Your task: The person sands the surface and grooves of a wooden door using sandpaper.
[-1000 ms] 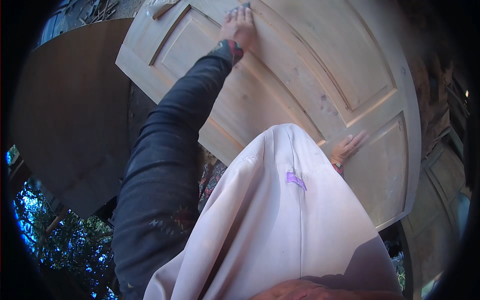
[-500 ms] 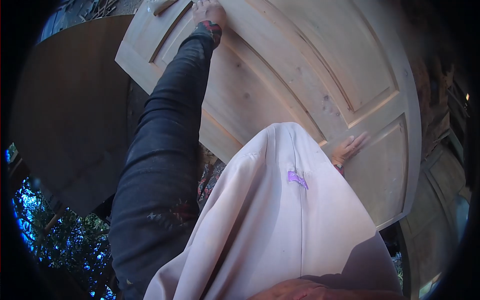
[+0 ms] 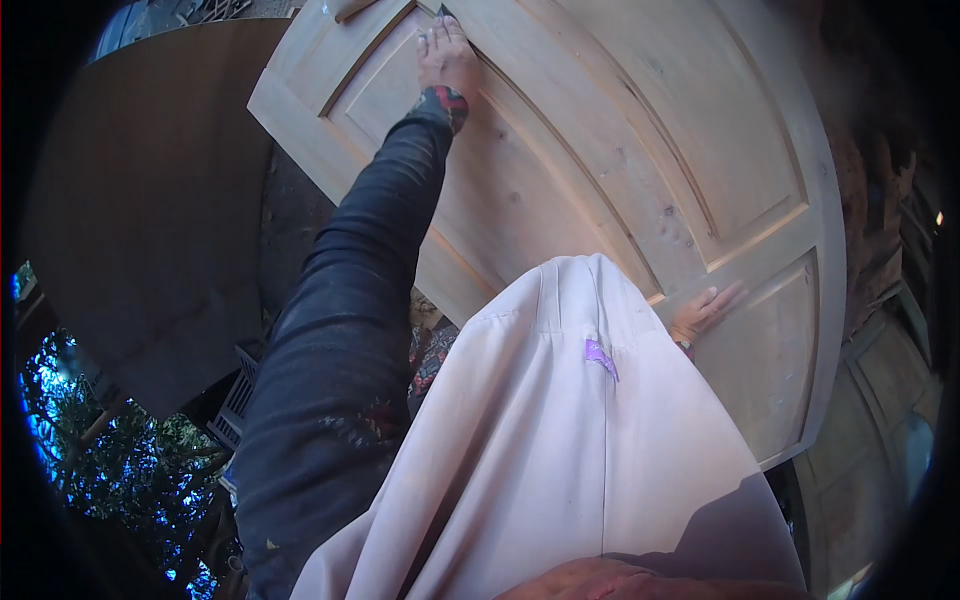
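Observation:
My left hand [image 3: 447,58] lies on a pale wooden panel door [image 3: 560,150], beside the long groove of a raised panel. Its fingers press a small dark piece [image 3: 445,11] that looks like sandpaper; only a corner shows past the fingertips. Farther down the door, my right hand [image 3: 703,314] rests with fingers stretched out on the wood, holding nothing visible. Light cloth [image 3: 590,430] in the foreground hides the right wrist and arm. Several dark knots mark the door's surface.
A large dark brown board [image 3: 150,200] stands left of the door. Another panelled door [image 3: 860,440] is at the lower right. Wood scraps [image 3: 215,10] lie at the top left. Foliage [image 3: 130,490] shows at the lower left, and a pale object [image 3: 350,8] sits on the door's far edge.
My left hand has slid along the groove toward me, showing the dark corner past its fingers. My right hand stays on about the same spot. The whole view has shifted slightly.

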The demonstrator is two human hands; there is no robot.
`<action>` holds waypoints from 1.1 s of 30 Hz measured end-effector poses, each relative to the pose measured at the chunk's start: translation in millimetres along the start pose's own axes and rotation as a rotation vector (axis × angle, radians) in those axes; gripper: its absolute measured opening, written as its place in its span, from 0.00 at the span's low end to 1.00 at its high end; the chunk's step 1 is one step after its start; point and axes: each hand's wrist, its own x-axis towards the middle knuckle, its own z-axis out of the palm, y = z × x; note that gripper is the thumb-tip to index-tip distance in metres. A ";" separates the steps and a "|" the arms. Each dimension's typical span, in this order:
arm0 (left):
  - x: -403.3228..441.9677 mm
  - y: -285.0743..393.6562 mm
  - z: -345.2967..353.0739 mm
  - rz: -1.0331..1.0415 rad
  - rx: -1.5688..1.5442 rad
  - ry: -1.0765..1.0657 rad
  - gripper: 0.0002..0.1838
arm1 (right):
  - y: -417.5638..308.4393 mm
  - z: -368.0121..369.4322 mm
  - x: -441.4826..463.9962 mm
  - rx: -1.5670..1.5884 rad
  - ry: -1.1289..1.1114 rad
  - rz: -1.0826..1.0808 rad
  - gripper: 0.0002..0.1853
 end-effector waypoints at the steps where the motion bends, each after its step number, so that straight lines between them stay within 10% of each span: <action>1: -9.5 5.5 -0.5 0.007 -0.013 0.038 0.28 | -1.9 0.7 -0.1 0.002 -0.002 0.005 0.30; 12: -11.7 43.9 -29.7 0.024 -0.394 0.175 0.27 | 7.2 4.7 -0.2 -0.023 0.008 -0.019 0.29; 20: -190.0 207.7 -74.0 0.745 -0.573 -0.070 0.26 | 16.1 11.3 1.1 -0.006 0.022 -0.035 0.29; 33: -260.7 222.6 -97.6 0.275 -1.185 -0.236 0.24 | 6.3 7.1 2.1 -0.052 0.090 -0.028 0.31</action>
